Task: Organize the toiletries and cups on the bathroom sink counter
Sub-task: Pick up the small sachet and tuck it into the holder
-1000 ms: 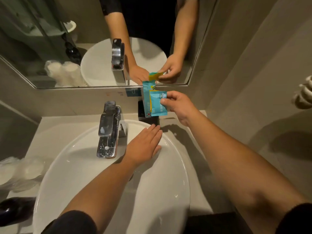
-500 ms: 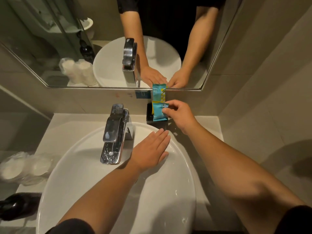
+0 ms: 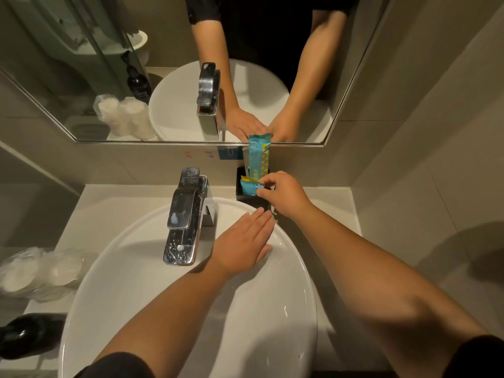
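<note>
- Small packet [image 3: 252,186]: teal and yellow sachet, in the mouth of the black holder [image 3: 241,190] at the back of the tabletop [image 3: 114,205], just behind the basin [image 3: 136,268] rim. The right hand [image 3: 283,195] pinches it at its right edge with fingertips.
- Tall packet [image 3: 259,156]: teal with a yellow patterned strip, standing upright in the same holder and leaning toward the wall below the mirror [image 3: 81,77].
- Handling, judged: both packets look light, thin and crinkly; the film is likely slick, so a pinch on the sealed edge seems the surest hold. A firm squeeze on the middle could crush the contents.
- Left hand [image 3: 242,245]: flat and relaxed, palm down on the basin's far rim beside the faucet [image 3: 185,214], holding nothing.
- Wrapped cups [image 3: 41,271]: pale, in clear plastic, on the left of the tabletop; probably light and easily toppled.
- Dark bottle [image 3: 24,334]: at the lower left; its left end is cut off by the frame edge.
- Hard to make out: the holder's inside and lower right side are hidden by the right hand; print on the packets is illegible; how many cups are in the wrap cannot be told.
</note>
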Tool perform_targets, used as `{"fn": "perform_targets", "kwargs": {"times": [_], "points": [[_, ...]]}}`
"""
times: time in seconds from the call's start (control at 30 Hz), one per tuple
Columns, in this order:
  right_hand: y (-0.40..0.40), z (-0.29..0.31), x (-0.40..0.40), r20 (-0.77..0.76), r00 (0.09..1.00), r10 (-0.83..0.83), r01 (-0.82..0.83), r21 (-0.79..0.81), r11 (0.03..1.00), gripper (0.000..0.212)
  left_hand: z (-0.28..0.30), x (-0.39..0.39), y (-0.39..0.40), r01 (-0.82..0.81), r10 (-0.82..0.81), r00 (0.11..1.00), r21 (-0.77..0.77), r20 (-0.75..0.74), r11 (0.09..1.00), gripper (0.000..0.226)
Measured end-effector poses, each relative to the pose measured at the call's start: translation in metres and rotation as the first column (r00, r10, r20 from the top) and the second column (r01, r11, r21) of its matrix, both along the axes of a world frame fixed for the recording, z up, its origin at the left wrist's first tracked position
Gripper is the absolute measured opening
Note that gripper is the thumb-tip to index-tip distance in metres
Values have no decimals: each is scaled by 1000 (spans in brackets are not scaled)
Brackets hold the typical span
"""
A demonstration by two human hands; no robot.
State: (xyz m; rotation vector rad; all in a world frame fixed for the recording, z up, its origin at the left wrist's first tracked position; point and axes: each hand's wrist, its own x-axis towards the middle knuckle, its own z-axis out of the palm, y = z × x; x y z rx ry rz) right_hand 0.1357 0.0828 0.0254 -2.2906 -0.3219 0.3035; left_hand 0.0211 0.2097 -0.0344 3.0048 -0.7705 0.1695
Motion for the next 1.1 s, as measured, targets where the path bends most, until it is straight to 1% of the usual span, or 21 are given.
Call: {"fn": "perform_targets", "kwargs": {"times": [0.1,0.2,0.27,0.37,0.47,0.57,0.7,0.8,0.87,0.93,1.03,1.1], "points": [[-1,0,-1,-24,1000,-6,5,-14,1000,29,0,0,0,4,-4,1000,1,15,1000,57],[-4,0,-2,-38,999,-33,35,32,999,29,0,0,0,1,-1,1000,1,22,1000,57],[-6,1,-3,-19,999,-42,43,44,998,24,0,-1,0,-3,3,1000,0,7,1000,57],[-4,1,-3,35,999,-30,31,-34,999,13,0,0,0,-8,8,1000,9,-10,1000,58],[0,2,-3,47,999,-3,9,-145,989,16,1,0,0,-7,7,999,1,-31,1000,59],[1,4,0,-2,1000,5,-6,-189,982,19,1,-1,0,-10,10,999,-6,-48,1000,60],[4,7,8,-117,992,-43,23,-166,986,19,-1,0,0,-8,8,999,-5,-50,1000,58],[7,8,11,-145,988,-61,34,-184,982,18,-1,1,1,-7,6,998,-9,-59,1000,58],[4,9,9,-108,994,-36,15,-186,982,17,0,0,0,-10,9,997,-12,-77,1000,60],[-2,10,3,13,1000,2,1,-217,976,18,0,0,0,-14,14,997,-7,-82,1000,60],[-17,11,-8,213,973,89,-16,-322,946,23,-1,-1,0,-16,15,997,-8,-75,1000,58],[-31,9,-15,282,948,145,-20,-403,915,28,0,0,0,-18,18,998,-2,-63,1000,57]]}}
